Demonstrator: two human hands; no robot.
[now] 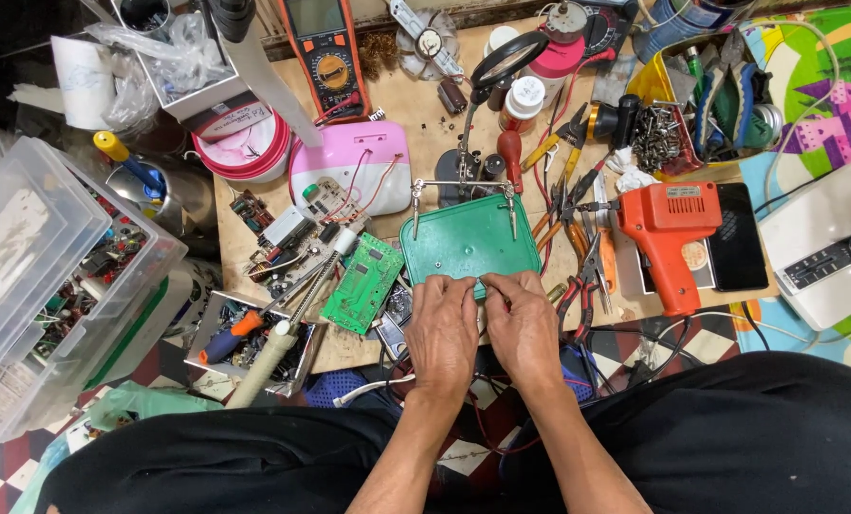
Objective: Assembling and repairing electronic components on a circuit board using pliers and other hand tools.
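Observation:
My left hand (pixel 442 328) and my right hand (pixel 524 326) are close together at the near edge of a green plastic tray (pixel 464 238), fingertips pinched towards each other. They seem to pinch something very small between them; I cannot make out what it is. Two clip arms of a helping-hand stand (pixel 464 186) hang over the tray. A green circuit board (pixel 364 283) lies just left of my left hand. A soldering iron (pixel 287 328) with a pale handle lies further left.
An orange soldering gun (pixel 668 233), a dark phone (pixel 738 249), pliers and cutters (pixel 578 257) lie to the right. A multimeter (pixel 326 52), a pink-white case (pixel 354 167) and a magnifier (pixel 506 57) sit behind. A clear parts box (pixel 49 276) stands at left.

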